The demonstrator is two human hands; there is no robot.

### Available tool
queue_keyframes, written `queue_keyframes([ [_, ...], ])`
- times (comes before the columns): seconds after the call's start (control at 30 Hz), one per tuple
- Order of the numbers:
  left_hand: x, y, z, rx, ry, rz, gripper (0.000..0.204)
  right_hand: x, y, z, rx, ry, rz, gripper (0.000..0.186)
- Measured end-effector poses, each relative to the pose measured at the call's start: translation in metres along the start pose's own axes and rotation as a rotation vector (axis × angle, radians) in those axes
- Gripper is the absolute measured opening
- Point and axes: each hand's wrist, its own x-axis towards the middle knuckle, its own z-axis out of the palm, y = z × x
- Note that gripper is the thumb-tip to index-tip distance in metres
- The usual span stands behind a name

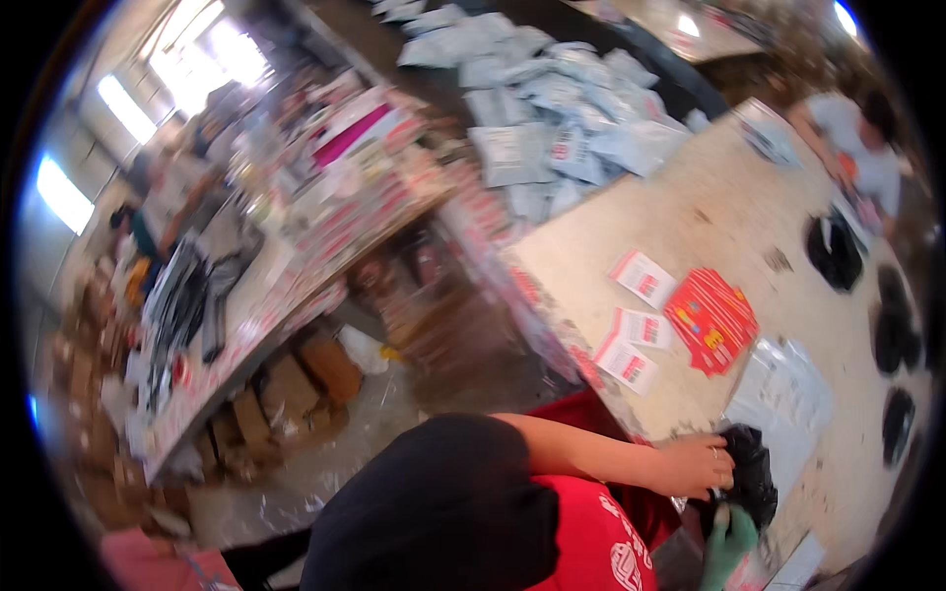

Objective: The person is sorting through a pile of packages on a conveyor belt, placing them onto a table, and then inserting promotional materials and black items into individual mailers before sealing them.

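Head: crumpled black plastic [754,475]

Got a plastic bag [753,480] in left hand [695,466] and right hand [730,540] at the near edge of the worktable [680,219]! See mailers [783,392] just beyond, cards [711,322] further on, labels [642,279] left; past the far edge, parcels [557,108]!

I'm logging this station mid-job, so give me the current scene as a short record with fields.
Left hand: bare, fingers on a black plastic bag
Right hand: green-gloved, at the same bag; exact grip unclear
Beside the bag: pale mailers, flat on the table
Farther up: overlapping red cards, three white cards
Beyond the table: heaped pale parcels
Far right: co-worker in light top
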Motion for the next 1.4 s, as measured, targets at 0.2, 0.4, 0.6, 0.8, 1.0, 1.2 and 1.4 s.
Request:
queue_keyframes([
  [0.2,0.015,-0.019,0.036,-0.049,0.169,-0.009,0.017,0.036,-0.054,-0.037,-0.446,-0.142,-0.316,0.071],
  [0.4,0.028,-0.026,0.031,-0.426,0.220,-0.306,0.015,0.062,-0.026,-0.009,-0.431,-0.380,-0.135,0.068],
  [0.6,0.022,-0.022,0.031,-0.500,0.633,-0.300,0.027,0.055,-0.035,-0.012,-0.321,-0.258,-0.082,0.045],
  [0.8,0.025,-0.018,0.026,-0.322,0.404,-0.387,0.039,0.016,-0.046,-0.066,-0.281,0.325,0.374,0.031],
  [1.0,0.072,-0.014,0.010,0.127,-0.127,-0.127,0.057,-0.027,0.043,-0.046,0.221,0.158,0.433,0.045],
  [1.2,0.066,-0.035,-0.004,0.169,-0.407,0.107,0.067,-0.038,0.041,-0.061,-0.735,0.203,0.363,0.059],
  [1.4,0.050,-0.008,-0.027,0.149,-0.440,0.014,0.043,-0.046,0.058,-0.046,-0.479,0.243,0.599,0.063],
])
